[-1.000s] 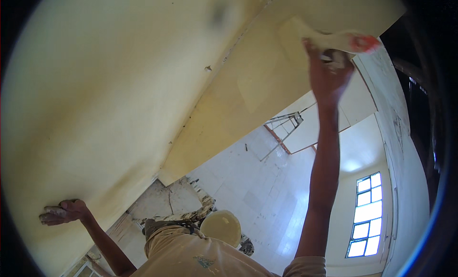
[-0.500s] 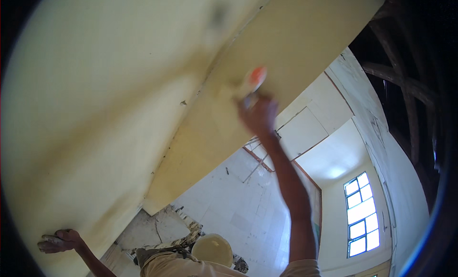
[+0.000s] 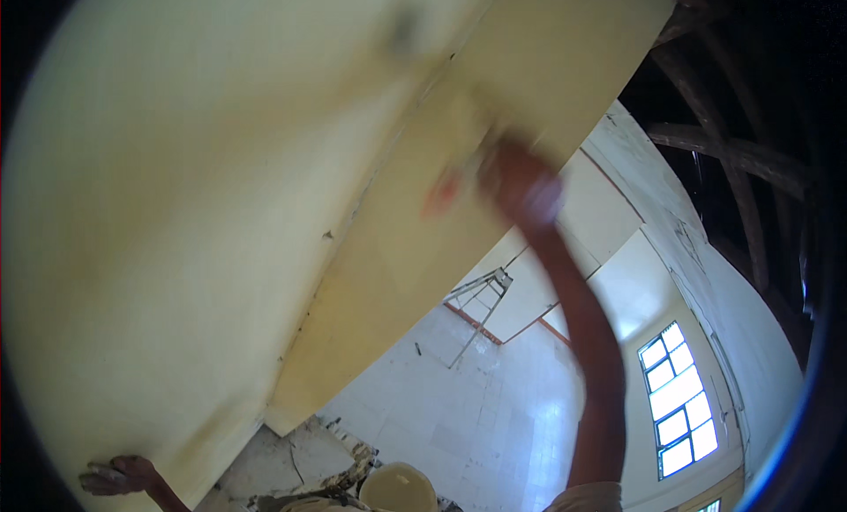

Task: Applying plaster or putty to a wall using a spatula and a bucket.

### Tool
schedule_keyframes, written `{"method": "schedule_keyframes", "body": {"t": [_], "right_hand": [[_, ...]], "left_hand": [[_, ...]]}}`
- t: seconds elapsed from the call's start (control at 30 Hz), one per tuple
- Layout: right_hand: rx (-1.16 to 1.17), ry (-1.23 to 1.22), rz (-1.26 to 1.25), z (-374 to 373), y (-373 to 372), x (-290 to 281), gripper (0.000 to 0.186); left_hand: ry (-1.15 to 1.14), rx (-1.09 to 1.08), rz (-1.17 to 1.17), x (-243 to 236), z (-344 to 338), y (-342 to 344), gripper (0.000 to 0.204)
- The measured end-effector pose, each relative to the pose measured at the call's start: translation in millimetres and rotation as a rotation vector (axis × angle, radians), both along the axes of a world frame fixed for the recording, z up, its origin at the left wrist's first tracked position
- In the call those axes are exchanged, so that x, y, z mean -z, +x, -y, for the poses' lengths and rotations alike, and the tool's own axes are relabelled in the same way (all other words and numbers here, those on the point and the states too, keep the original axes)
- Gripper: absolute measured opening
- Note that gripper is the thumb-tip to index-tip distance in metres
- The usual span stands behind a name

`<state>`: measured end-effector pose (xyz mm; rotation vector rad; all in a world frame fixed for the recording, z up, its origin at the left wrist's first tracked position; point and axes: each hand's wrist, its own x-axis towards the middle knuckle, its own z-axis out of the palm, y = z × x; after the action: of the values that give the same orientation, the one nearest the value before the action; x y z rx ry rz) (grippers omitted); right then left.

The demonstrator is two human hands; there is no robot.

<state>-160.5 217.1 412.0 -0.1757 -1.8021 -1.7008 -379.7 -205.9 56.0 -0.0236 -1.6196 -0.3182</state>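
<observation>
My right hand (image 3: 520,186) is raised in front of a cream-yellow panel (image 3: 388,256) and smeared by motion. Its fingers are closed round a small tool with an orange-red end (image 3: 443,192), too blurred to tell its kind. That end lies close to the panel; whether it touches I cannot tell. Low on the left, my left hand (image 3: 119,475) is up against the pale cream wall (image 3: 176,247), its fingers stretched out and whitish as if coated. A seam with small chips and holes runs where wall and panel meet.
Below me stands a cream bucket (image 3: 399,489). A stepladder (image 3: 487,293) is on the light tiled floor (image 3: 441,397). Rough broken masonry (image 3: 353,455) shows near the panel's lower end. Dark roof beams (image 3: 741,155) are at the upper right, and a paned window (image 3: 678,397) is in the far wall.
My right hand has moved a little right, and the tool's orange-red end has swung from above the hand to its left. My left hand appears slightly lower, still at the wall. The view has shifted slightly.
</observation>
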Motion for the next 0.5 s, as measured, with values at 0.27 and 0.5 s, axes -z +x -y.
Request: {"method": "schedule_keyframes", "body": {"t": [0.27,0.5], "right_hand": [[0.033,-1.103,0.337,56.7,15.8,231.0,0.016],[0.245,-0.911,-0.280,21.2,-14.6,10.8,0.047]], "left_hand": [[0.043,0.243,0.008,-13.0,-6.4,7.4,0.045],[0.014,0.196,0.048,-27.6,-2.7,16.2,0.047]]}}
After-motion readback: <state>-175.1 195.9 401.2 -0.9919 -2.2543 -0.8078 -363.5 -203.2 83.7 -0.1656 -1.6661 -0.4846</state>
